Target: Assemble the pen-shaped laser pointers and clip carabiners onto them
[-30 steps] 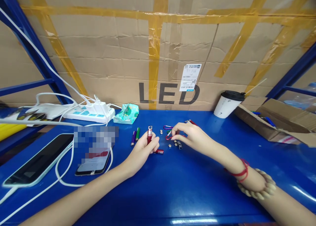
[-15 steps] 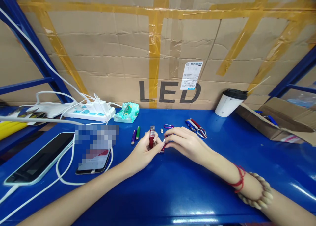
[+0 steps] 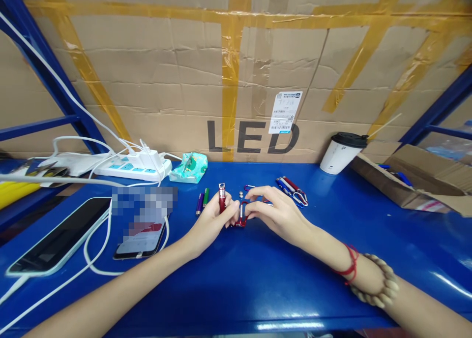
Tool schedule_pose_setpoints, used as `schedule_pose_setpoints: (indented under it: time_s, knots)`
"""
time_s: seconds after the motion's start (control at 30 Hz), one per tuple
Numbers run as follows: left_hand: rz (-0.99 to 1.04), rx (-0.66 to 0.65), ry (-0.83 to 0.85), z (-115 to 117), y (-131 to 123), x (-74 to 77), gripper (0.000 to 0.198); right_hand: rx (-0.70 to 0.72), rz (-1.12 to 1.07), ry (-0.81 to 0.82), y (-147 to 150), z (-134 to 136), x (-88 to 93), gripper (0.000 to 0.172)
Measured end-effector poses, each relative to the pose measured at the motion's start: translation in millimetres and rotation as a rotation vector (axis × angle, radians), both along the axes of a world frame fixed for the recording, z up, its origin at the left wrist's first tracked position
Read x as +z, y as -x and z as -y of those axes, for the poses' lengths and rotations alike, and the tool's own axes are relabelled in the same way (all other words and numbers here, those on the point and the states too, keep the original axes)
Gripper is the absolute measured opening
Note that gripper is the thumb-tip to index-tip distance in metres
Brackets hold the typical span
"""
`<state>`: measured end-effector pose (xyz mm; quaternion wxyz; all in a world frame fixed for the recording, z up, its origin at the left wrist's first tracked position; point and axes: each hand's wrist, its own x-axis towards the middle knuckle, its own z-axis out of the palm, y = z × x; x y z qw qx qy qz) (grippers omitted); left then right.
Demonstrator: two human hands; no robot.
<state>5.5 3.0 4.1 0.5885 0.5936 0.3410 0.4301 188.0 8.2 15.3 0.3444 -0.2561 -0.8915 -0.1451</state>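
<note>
My left hand is closed round a small red metal penlight, its silver end pointing up. From this hand a red carabiner sticks out to the right. My right hand is just right of the carabiner, fingers curved and apart. A small red and silver bit shows between those fingers; I cannot tell whether it is held or lies behind. Beyond the hands lie small silver button cells and a purple carabiner. Left of my left hand lie a purple tube and a green tube.
Several penlights with carabiners lie behind my right hand. A white cup and an open carton stand at the right. At the left are two phones, white cables, a power strip and a tissue pack.
My left hand has shifted slightly left with the penlight. The fingers of my right hand have come off the red carabiner and spread, so more of the carabiner shows.
</note>
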Motion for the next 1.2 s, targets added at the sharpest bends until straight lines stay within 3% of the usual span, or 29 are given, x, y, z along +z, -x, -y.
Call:
schedule_pose_setpoints:
  time_s: [0.23, 0.37, 0.53, 0.63, 0.7, 0.93, 1.07, 1.2]
  knots:
    - [0.01, -0.091, 0.09, 3, 1, 3.3, 0.039, 0.133, 0.008, 0.057, 3, 4, -1.0, 0.014]
    - [0.028, -0.088, 0.147, 2, 2, 4.1, 0.034, 0.176, -0.014, 0.187, 3, 4, -1.2, 0.015]
    - [-0.019, 0.105, 0.049, -1, 5, 3.5, 0.026, 0.125, -0.201, 0.524, 6, 7, -3.2, 0.023]
    - [-0.104, 0.186, -0.081, -1, 6, 0.6, 0.024, 0.051, -0.311, 0.664, 12, 13, -8.2, 0.039]
    - [-0.16, 0.188, -0.148, 2, 5, -2.2, 0.024, 0.047, -0.341, 0.637, 16, 17, -12.3, 0.047]
    - [-0.343, 0.178, -0.294, 8, 2, -3.5, 0.021, -0.004, -0.16, 0.438, 17, 18, -16.4, 0.036]
    - [-0.47, 0.208, -0.345, 8, 3, 1.9, 0.021, -0.058, -0.031, 0.455, 13, 16, -12.9, 0.034]
    - [-0.481, 0.186, -0.337, 9, 4, 4.0, 0.02, -0.01, 0.009, 0.491, 12, 15, -9.6, 0.025]
